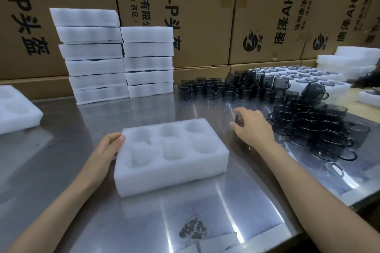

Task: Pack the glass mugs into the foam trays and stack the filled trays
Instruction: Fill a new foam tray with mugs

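— Mugs (312,123) are sitting in a loose heap on the right of the counter (185,211), with a second cluster behind it. How is the scene looking, biggest things first?

— Cardboard cartons (195,16) are walling off the back. Two white stacks (121,57) of foam trays are standing against them, the left one leaning a little. In front, an empty tray (170,156) is lying flat, all six round pockets bare.

— And the hands?

— The left hand (107,150) is resting against the tray's left end, thumb on the top edge, fingers hidden behind the foam. The right hand (253,125) is reaching to a single mug (238,119) just right of the tray, its fingers curling round the rim.

— What are you worrying about?

— I'm thinking the heap could slide: the mugs are piled on each other, handles interlocking, and one snagged handle may be dragging neighbours onto polished steel. Glass knocking glass is likely chipping. The leaning stack may be tipping if another tray lands off-centre.

— Materials?

— Smoky grey glass, smooth and cylindrical, with loop handles. Foam looking soft, matte and faintly fuzzy, so it should be gripping the mugs. The counter is shining and streaked, probably slippery.
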The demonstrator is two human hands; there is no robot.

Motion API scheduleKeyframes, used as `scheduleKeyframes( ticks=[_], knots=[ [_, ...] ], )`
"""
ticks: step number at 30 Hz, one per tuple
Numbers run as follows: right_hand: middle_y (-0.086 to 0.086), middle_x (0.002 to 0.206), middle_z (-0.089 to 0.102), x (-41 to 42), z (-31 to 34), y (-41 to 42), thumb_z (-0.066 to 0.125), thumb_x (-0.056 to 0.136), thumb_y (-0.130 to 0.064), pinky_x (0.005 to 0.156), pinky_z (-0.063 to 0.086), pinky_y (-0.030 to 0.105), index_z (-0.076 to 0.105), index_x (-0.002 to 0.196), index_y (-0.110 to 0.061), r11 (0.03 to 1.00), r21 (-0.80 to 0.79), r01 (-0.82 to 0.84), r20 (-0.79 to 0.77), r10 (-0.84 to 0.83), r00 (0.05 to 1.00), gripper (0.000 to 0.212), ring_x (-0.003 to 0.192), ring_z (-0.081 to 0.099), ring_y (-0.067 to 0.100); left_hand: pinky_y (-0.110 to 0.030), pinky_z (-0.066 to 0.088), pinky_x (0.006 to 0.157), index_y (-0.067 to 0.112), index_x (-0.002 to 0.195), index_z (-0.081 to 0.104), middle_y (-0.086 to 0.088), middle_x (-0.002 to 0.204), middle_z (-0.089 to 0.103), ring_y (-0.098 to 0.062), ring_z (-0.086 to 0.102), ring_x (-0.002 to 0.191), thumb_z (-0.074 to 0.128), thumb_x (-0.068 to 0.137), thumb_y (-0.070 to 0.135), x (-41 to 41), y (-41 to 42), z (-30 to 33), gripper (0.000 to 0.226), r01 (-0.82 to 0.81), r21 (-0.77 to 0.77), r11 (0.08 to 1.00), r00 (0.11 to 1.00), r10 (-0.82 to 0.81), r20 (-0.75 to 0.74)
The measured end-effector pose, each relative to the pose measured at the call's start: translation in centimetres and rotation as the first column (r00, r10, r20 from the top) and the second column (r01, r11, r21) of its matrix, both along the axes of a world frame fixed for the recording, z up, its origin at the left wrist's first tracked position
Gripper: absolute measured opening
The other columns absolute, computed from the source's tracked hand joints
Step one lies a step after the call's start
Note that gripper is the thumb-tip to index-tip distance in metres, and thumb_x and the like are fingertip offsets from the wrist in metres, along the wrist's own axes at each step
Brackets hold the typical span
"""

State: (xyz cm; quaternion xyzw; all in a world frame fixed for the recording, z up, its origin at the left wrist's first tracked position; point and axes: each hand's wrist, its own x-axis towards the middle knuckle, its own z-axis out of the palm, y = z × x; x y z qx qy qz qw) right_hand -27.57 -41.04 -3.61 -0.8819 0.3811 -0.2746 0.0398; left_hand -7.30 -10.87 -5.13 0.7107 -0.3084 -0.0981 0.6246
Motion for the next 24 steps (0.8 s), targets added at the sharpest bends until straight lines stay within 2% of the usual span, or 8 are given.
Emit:
scheduleKeyframes(
  ticks=[3,5,6,8,10,12,18,24],
  knots=[
    [0.008,0.117,0.06,-1.0,1.2,-1.1,0.051,0.088,-0.049,0.089,0.038,0.04,0.057,0.124,-0.02,0.979,-0.087,0.182,0.22,-0.159,0.962,0.047,0.114,0.045,0.03,-0.019,0.042,0.074,0.023,0.107,0.059,0.013,0.102,0.064,0.008,0.06,0.083,0.046,0.097,0.032,0.2,0.0,-0.1,0.019,-0.003,0.003,1.0,1.0,0.003,0.0],
    [0.012,0.126,0.053,-2.1,1.8,-2.5,0.053,0.085,-0.049,0.104,0.026,0.048,0.057,0.124,-0.019,0.927,-0.028,0.373,0.305,-0.347,0.887,0.05,0.121,0.038,0.033,-0.02,0.041,0.072,0.023,0.108,0.06,0.015,0.1,0.064,0.011,0.061,0.078,0.046,0.096,0.033,0.3,0.0,-0.2,0.021,-0.008,0.008,1.0,1.0,0.008,0.0],
    [0.014,0.134,0.046,-2.7,2.1,-3.3,0.054,0.083,-0.052,0.109,0.017,0.053,0.054,0.128,-0.021,0.893,0.048,0.447,0.252,-0.444,0.86,0.055,0.128,0.031,0.035,-0.021,0.042,0.072,0.023,0.108,0.06,0.015,0.099,0.065,0.01,0.061,0.077,0.047,0.096,0.034,0.3,0.0,-0.2,0.021,-0.009,0.01,1.0,1.0,0.009,-0.005],
    [0.016,0.147,0.03,-3.7,2.5,-4.7,0.051,0.081,-0.062,0.11,0.006,0.061,0.042,0.138,-0.024,0.808,0.199,0.555,-0.007,-0.565,0.825,0.069,0.137,0.017,0.041,-0.022,0.042,0.07,0.025,0.106,0.061,0.015,0.093,0.067,0.008,0.062,0.076,0.048,0.096,0.034,0.4,-0.1,-0.2,0.019,-0.007,0.011,1.0,1.0,0.007,-0.013],
    [0.016,0.152,0.021,-4.0,3.0,-5.7,0.046,0.079,-0.072,0.109,0.005,0.065,0.032,0.144,-0.025,0.728,0.307,0.613,-0.246,-0.561,0.79,0.082,0.139,0.012,0.046,-0.022,0.041,0.07,0.026,0.104,0.061,0.017,0.091,0.067,0.01,0.062,0.076,0.048,0.096,0.033,0.3,-0.1,-0.2,0.017,-0.006,0.011,1.0,1.0,0.006,-0.003],
    [0.015,0.154,0.019,-3.8,3.3,-6.2,0.049,0.076,-0.076,0.108,0.005,0.067,0.029,0.146,-0.024,0.699,0.334,0.632,-0.365,-0.523,0.77,0.09,0.139,0.013,0.046,-0.022,0.041,0.071,0.027,0.102,0.061,0.018,0.093,0.067,0.011,0.061,0.076,0.047,0.096,0.033,0.4,-0.2,-0.1,0.016,-0.009,0.015,1.0,1.0,0.009,0.009],
    [0.011,0.152,0.019,-3.5,3.4,-6.7,0.055,0.07,-0.077,0.103,0.007,0.073,0.034,0.143,-0.023,0.677,0.306,0.67,-0.439,-0.524,0.73,0.093,0.139,0.013,0.043,-0.026,0.043,0.078,0.031,0.104,0.062,0.02,0.096,0.068,0.006,0.062,0.086,0.048,0.095,0.036,0.6,-0.1,-0.2,0.018,0.012,0.014,1.0,1.0,-0.012,0.004],
    [0.012,0.15,0.022,-3.6,3.2,-6.5,0.054,0.079,-0.069,0.106,0.017,0.063,0.037,0.141,-0.02,0.719,0.254,0.647,-0.399,-0.532,0.747,0.082,0.136,0.024,0.039,-0.028,0.044,0.079,0.029,0.106,0.062,0.02,0.096,0.068,0.004,0.063,0.088,0.048,0.094,0.036,0.7,-0.1,-0.3,0.02,0.013,0.017,1.0,1.0,-0.013,0.009]
  ],
)
